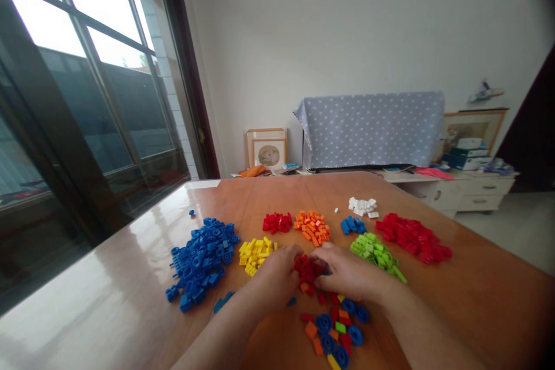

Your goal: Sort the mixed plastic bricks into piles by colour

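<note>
A small heap of red toy bricks (307, 270) lies on the wooden table between my two hands. My left hand (284, 269) curls round its left side, with the fingertips partly hidden behind the heap. From the right, my right hand (340, 267) presses in, thumb and fingers bent round the red bricks. Closer to me lies a mixed group of blue wheel-like pieces (324, 322) with orange, red, green and yellow bricks. Just beyond my left hand is a pile of yellow bricks (255, 254). Beside my right hand are lime green bricks (373, 250).
A large blue pile (203, 260) stands at the left of the table (130, 289). Farther back are red (277, 222), orange (312, 226), blue (353, 225) and white bricks (363, 206). Another red pile (414, 238) lies at the right. Some blue pieces (223, 302) sit by my left forearm.
</note>
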`<state>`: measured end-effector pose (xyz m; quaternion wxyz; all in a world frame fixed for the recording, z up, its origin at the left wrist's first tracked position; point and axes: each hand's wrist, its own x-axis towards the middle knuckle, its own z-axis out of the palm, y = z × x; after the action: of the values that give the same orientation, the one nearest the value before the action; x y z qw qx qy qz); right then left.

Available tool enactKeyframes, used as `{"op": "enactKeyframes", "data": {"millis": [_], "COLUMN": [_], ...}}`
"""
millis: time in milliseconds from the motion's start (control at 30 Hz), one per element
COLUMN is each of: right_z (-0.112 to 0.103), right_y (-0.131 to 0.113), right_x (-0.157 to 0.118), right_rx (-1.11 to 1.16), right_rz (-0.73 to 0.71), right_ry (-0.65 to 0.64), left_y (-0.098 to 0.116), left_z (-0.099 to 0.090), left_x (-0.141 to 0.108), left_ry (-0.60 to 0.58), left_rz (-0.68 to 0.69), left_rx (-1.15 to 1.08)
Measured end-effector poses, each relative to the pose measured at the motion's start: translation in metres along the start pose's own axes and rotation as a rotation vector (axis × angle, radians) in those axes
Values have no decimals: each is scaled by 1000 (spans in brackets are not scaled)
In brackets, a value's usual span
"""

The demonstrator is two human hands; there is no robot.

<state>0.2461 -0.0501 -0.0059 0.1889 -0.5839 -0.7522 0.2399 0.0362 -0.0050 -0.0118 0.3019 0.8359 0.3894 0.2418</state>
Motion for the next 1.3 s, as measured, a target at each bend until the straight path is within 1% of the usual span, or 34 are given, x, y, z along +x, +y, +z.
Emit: {"op": "enactKeyframes", "data": {"millis": [167,333,467,600,667,767,833,900,967,1033,1167,1233,1300], "right_z": [3,0,-9,-21,-24,-24,-24,-24,-26,-28,-26,-24,-24], "right_y": [8,18,21,20,21,23,25,27,28,28,29,29,28], "right_x": [2,4,0,-7,-9,-9,-9,-11,-15,-18,-20,-19,-18], "right_rx": [-2,98,128,120,101,65,54,46,50,80,163,172,161], "right_rz": [-29,1,36,82,102,116,118,124,132,135,131,142,170], "right_ry": [31,-35,22,-17,-5,25,24,20,4,-40,-165,-189,-186], "left_y": [1,1,4,18,29,44,49,50,49,47,44,42,40], "left_z": [0,-2,-2,-5,-6,-3,2,8,13,15,11,7,3], "left_x": [2,0,-2,-8,-14,-24,-29,-31,-32,-31,-28,-26,-25], "left_ry": [7,-15,-23,-37,-78,-183,-264,-330,-364,-379,-411,-395,-370], "left_rz": [-16,-5,22,72,117,227,303,346,348,330,275,241,222], "left_rx": [-40,23,73,154,155,126,142,180,218,246,286,305,314]}}
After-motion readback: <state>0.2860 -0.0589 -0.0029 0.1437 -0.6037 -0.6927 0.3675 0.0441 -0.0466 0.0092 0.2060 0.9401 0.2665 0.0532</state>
